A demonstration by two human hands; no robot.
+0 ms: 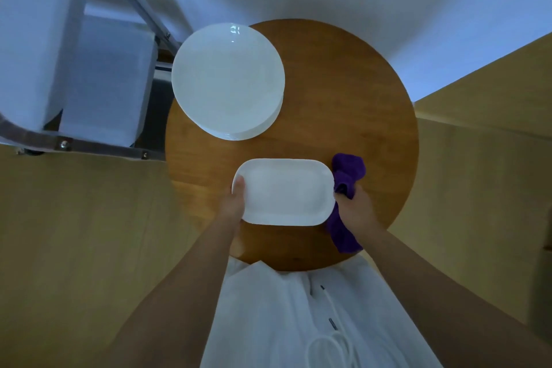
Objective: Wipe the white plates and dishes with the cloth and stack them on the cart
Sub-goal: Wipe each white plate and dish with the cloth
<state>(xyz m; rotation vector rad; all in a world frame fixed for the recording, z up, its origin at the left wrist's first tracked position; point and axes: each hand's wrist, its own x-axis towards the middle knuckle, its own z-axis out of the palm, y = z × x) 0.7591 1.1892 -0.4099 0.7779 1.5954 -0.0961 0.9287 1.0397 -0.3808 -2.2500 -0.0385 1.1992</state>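
Note:
A white rectangular dish point(285, 192) is held over the near part of a round wooden table point(352, 104). My left hand point(234, 202) grips its left edge, thumb on the rim. My right hand point(354, 207) is at the dish's right edge and holds a purple cloth point(348, 172), which bunches above the hand and hangs below it. A stack of round white plates point(227, 81) sits on the far left of the table.
A metal cart point(89, 143) with white stacked dishes point(107, 78) on it stands to the left of the table. Wooden floor surrounds the table. My white apron fills the bottom of the view.

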